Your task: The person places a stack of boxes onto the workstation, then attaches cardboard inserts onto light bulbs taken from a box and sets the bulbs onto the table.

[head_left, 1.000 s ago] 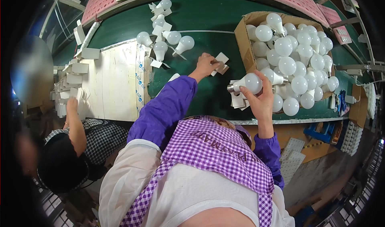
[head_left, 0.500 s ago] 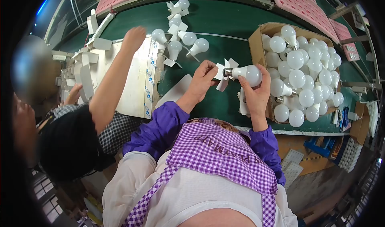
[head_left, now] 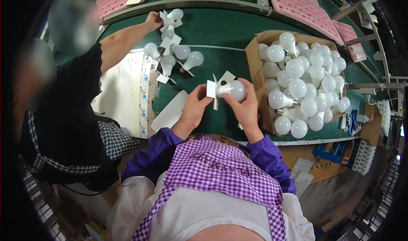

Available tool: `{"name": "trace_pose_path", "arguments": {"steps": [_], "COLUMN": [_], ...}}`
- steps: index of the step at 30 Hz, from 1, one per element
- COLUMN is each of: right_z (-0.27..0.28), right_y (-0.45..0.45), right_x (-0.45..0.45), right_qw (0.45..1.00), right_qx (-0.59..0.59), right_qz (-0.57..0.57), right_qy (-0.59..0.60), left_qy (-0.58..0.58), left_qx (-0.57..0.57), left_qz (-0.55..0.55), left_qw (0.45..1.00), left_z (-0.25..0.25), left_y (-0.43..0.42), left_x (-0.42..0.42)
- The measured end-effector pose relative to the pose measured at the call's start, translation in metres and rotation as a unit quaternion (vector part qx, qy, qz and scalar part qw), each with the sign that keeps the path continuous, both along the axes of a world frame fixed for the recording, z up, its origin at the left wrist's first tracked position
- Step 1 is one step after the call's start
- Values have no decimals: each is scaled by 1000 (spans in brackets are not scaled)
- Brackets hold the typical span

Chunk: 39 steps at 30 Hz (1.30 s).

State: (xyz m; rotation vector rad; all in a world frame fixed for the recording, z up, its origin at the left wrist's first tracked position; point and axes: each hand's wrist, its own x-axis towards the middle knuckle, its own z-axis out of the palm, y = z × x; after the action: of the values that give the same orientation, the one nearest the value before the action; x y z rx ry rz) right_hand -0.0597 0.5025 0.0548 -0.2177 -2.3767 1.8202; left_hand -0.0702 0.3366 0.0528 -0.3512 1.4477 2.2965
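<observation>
My right hand [head_left: 247, 107] is closed around the white globe of a light bulb [head_left: 236, 89], which lies sideways over the table. The folded white card insert [head_left: 211, 89] is pinched in my left hand [head_left: 196, 109], its flaps sticking out around the bulb's base end. The metal screw base is hidden by the card. Just beyond my hands, several bulbs fitted with white cards [head_left: 168, 63] lie in a loose group. A flat white card piece [head_left: 171, 112] rests beside my left forearm.
At right stands a cardboard box [head_left: 254, 58] heaped with loose bulbs [head_left: 297, 88]. On the left, a co-worker's hand [head_left: 154, 20] touches the farthest carded bulb [head_left: 177, 14]. A metal rail [head_left: 204, 3] crosses the green table, with pink trays [head_left: 293, 7] behind it.
The bulb's screw base, visible half a second ago, has gone into the card insert. The co-worker's hand has reached the farthest carded bulb. My view has shifted slightly.
</observation>
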Motion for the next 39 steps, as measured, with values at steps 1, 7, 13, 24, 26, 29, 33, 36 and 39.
{"name": "trace_pose_path", "arguments": {"steps": [1,7,13,24,26,29,33,36,39], "right_z": [3,73,50,54,68,96,115,108,95], "right_y": [-3,40,106,81,77,56,29,13,9], "right_x": [-1,-64,-141,-156,-146,-131,-101,-79,-65], "right_qw": [999,905,733,701,750,849,912,963,986], "right_qx": [35,385,670,696,654,527,410,265,153], "right_qz": [6,63,82,112,86,39,32,8,-2], "right_qy": [-9,170,-89,-107,-46,13,4,-36,-60], "left_qy": [-14,5,38,47,55,44,23,-8,22], "left_qx": [11,-18,-95,-287,-355,-361,-281,-275,-577], "left_qz": [23,110,289,529,505,510,483,511,560], "left_qw": [1000,994,952,797,785,780,829,814,594], "left_z": [-7,-39,-56,-150,-153,-156,-207,-174,-168], "left_y": [-2,-41,-125,-382,-425,-471,-550,-512,-494], "left_x": [1,-6,-45,-127,-135,-148,-152,-146,-140]}}
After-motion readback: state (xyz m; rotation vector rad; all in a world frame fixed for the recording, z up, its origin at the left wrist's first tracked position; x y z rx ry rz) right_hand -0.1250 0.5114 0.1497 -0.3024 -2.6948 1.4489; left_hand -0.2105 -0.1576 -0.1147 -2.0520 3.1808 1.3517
